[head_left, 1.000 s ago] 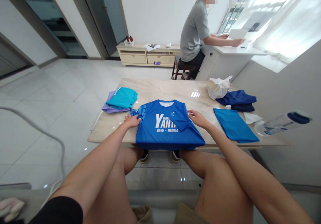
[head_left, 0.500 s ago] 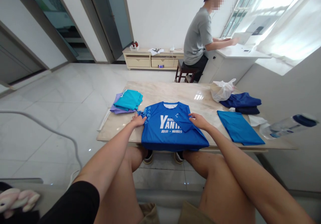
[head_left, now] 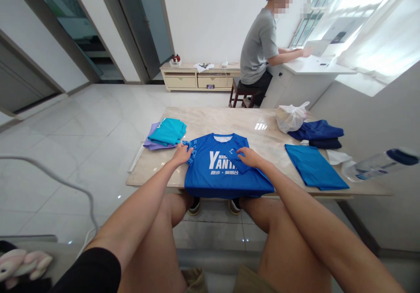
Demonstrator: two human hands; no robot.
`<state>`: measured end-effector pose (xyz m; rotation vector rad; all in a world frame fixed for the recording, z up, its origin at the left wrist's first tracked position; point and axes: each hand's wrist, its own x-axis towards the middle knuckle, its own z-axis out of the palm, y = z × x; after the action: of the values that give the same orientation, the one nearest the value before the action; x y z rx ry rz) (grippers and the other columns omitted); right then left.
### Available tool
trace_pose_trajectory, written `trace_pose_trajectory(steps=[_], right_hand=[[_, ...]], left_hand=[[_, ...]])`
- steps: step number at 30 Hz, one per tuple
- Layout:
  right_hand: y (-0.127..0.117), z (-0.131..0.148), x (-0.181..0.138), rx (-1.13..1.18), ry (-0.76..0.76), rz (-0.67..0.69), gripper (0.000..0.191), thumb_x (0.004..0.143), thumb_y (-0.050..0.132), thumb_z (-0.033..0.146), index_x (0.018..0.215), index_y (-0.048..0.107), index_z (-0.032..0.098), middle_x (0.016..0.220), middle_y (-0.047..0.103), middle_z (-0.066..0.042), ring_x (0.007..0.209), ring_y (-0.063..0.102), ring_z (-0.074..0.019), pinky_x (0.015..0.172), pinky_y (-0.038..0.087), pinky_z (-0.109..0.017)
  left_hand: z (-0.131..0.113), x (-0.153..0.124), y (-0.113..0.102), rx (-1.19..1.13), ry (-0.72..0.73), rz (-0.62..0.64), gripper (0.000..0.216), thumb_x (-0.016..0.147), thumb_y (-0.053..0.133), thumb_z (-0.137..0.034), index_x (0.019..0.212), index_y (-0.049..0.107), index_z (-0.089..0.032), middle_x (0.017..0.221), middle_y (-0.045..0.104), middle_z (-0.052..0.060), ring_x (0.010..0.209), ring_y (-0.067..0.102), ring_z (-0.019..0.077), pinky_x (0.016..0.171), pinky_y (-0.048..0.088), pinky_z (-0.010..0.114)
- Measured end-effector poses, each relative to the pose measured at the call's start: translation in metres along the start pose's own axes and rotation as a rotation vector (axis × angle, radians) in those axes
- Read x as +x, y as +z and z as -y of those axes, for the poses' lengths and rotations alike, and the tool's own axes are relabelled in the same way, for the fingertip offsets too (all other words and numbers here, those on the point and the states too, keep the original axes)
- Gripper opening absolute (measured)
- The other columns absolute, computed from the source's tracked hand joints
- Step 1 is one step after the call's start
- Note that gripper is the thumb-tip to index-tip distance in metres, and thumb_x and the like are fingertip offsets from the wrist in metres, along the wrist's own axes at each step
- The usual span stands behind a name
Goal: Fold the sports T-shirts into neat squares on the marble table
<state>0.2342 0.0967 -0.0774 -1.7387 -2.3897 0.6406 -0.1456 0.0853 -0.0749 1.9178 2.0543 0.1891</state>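
A blue T-shirt point(head_left: 210, 185) with white lettering lies spread on the table in front of me, its collar pointing away and its hem hanging over the near edge. Its right side is folded inward, the sleeve lying across part of the print. My left hand point(head_left: 183, 154) is closed on the patterned sleeve at the shirt's left side. My right hand point(head_left: 250, 157) rests over the folded-in sleeve, fingers loosely stretched and touching the cloth near a small white logo.
On the marble-look table point(head_left: 210, 117), folded turquoise cloth point(head_left: 167, 132) lies on purple cloth point(head_left: 154, 143) at left. At right are a folded teal-blue cloth point(head_left: 315, 170), a plastic bag point(head_left: 292, 117), dark blue clothes point(head_left: 318, 131) and a clear bottle point(head_left: 374, 167). A person point(head_left: 259, 43) sits beyond.
My right hand has slid left from the shirt's folded edge onto the folded-in sleeve. My left hand has shifted slightly right and up, drawing the patterned sleeve in a little.
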Motion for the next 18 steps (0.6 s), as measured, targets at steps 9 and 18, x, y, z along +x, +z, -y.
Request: trace_pose_trajectory(steps=[9,18], right_hand=[[-0.013,-0.007,-0.017,-0.074,0.076,0.05,0.04,0.109,0.057,0.021,0.142,0.078,0.015,0.15,0.074,-0.015,0.142,0.068,-0.0316,0.123,0.049,-0.034],[-0.026,0.006,-0.02,-0.032,0.122,0.067,0.038,0.106,0.06,0.016,0.137,0.08,0.013,0.147,0.076,-0.016,0.139,0.071,-0.0323,0.119,0.051,-0.035]], left_hand=[[-0.079,-0.018,0.003,-0.072,0.555,0.147,0.06,0.111,0.056,-0.047,0.168,0.054,-0.027,0.173,0.044,0.016,0.129,0.073,0.0296,0.116,0.057,0.041],[-0.06,-0.013,0.009,0.199,0.478,0.336,0.05,0.11,0.057,-0.036,0.157,0.062,-0.02,0.159,0.065,0.017,0.145,0.064,0.0319,0.118,0.052,0.036]])
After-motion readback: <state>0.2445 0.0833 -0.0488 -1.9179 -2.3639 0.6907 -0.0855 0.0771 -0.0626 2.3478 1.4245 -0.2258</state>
